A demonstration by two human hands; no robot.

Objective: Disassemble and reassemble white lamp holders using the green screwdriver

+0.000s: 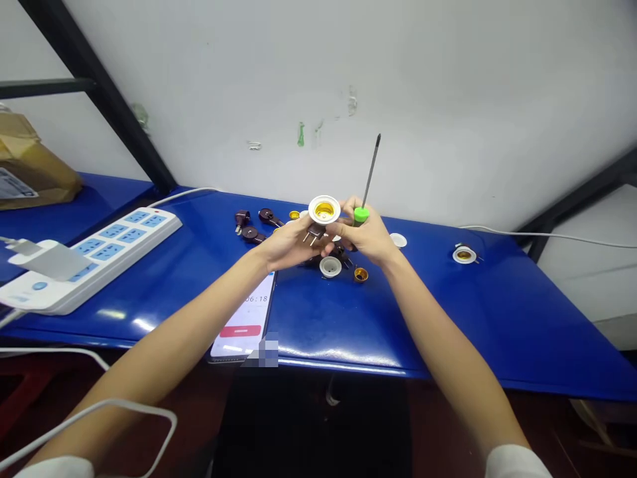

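Note:
My left hand [287, 247] is closed on a lamp socket [324, 210] with a white rim, a golden inside and a dark body with two metal pins pointing down. My right hand [369, 234] is wrapped round the green handle of a screwdriver [361, 214], whose dark shaft points up and away. Fingers of the right hand reach to the right side of the socket. Below the hands lie a white round part [330, 267] and a golden cup [361, 274].
Dark plug parts [252, 235] lie left of the hands on the blue table [323, 325]. A phone [243, 325] lies at the front edge, a white power strip [114, 255] at the left. Another socket [464, 254] sits right; a brown package [34, 166] stands far left.

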